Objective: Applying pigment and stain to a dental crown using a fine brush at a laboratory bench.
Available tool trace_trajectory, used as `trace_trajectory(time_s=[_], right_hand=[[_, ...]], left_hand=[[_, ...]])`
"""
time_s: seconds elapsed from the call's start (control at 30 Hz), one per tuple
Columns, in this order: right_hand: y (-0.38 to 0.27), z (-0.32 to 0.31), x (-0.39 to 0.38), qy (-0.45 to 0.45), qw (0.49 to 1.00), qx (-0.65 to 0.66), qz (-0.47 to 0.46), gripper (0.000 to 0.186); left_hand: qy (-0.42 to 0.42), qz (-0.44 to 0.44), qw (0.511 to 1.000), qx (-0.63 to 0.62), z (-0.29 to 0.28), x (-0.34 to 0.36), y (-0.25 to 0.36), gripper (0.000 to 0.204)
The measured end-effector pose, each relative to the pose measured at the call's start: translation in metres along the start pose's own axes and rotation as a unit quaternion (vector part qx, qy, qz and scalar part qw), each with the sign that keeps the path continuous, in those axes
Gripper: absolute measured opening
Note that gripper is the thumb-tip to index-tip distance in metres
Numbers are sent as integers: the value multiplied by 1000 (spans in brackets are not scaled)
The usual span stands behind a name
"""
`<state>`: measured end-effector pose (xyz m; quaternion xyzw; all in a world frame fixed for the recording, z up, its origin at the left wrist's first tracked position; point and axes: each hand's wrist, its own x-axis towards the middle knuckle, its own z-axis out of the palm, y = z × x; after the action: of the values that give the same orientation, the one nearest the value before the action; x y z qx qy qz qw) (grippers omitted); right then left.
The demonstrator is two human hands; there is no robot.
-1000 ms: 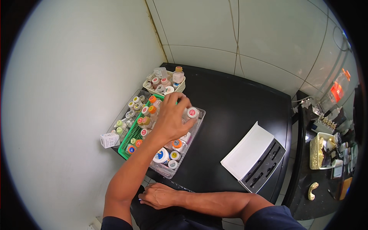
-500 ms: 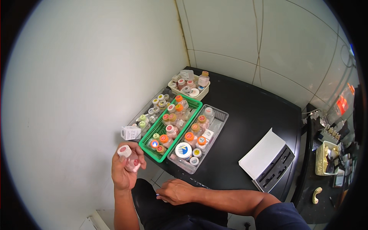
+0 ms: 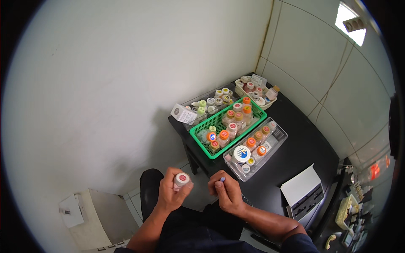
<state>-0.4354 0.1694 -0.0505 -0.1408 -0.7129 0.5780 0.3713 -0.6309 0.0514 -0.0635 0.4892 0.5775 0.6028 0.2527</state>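
Left hand (image 3: pixel 168 195) grips one bottle (image 3: pixel 182 180), right hand (image 3: pixel 230 194) seemingly pinches one blue piece (image 3: pixel 222 179); table (image 3: pixel 300 130) stretches from four containers (image 3: pixel 200 146) to its right edge.

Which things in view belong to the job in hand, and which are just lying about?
In hand:
white-capped bottle, in the left hand
small blue item, kind unclear, at the right hand's fingertips

Probably just lying about:
green basket of bottles
clear plastic tray of bottles
white carton
open white case

The top (image 3: pixel 198 241) (short-sleeved) is navy, the trousers (image 3: pixel 150 189) black.
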Motion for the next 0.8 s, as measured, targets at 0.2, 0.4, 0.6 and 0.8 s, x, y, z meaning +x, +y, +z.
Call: trace_trajectory(time_s=[0.2, 0.4, 0.6, 0.8], right_hand=[[-60, 7, 19, -73, 973, -197, 91, 48], [-68, 0, 12, -101, 906, -409, 39, 43], [-99, -10, 22, -198, 887, -416, 30, 29], [-134, -30, 20, -144, 863, -485, -5, 42]], left_hand=[[-63, 28, 991, 119, 19, -18, -4, 59], [-85, 90, 981, 149, 39, -23, 13, 77], [-96, 36, 993, 52, 44, -25, 7, 74], [-111, 5, 994, 22, 38, -16, 6, 70]])
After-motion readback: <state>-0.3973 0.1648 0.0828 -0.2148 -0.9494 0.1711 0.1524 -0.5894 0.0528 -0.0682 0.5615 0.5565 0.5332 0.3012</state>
